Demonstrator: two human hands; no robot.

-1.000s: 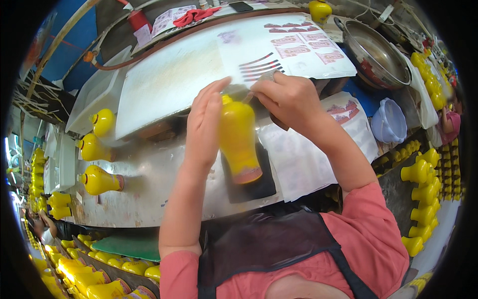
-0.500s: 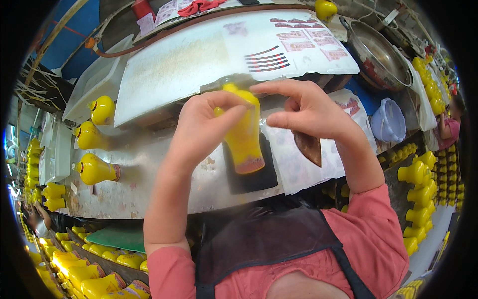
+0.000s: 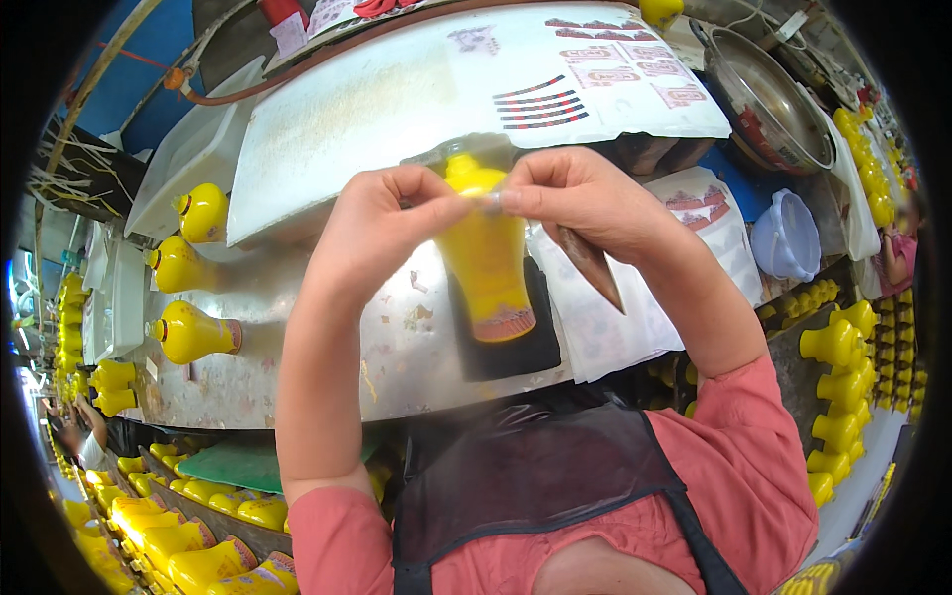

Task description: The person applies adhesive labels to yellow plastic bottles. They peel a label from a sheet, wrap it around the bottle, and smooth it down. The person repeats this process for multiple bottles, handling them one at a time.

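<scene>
- Two hands meet over the vase [image 3: 486, 268] shoulder, at its 12 o'clock end, neck pointing away. Upright or lying: can't tell.
- Left hand [image 3: 382, 228]: thumb and forefinger drawn together at the tips; can't tell if they grip anything.
- Right hand [image 3: 590, 203]: thumb and forefinger pinched, pale speck at the tips, too blurred to identify. Blade [image 3: 592, 268] held lower in the same hand, point toward 5 o'clock, probably to keep the pinch free.
- Pad [image 3: 543, 322] under the vase, likely against slip or scuffs.
- Strips [image 3: 540, 104] at 1 o'clock on the board [image 3: 337, 139], spaced apart, presumably for easy single pick-up.
- Papers [image 3: 620, 327] at 4 o'clock, just beside the pad, likely for reach.
</scene>
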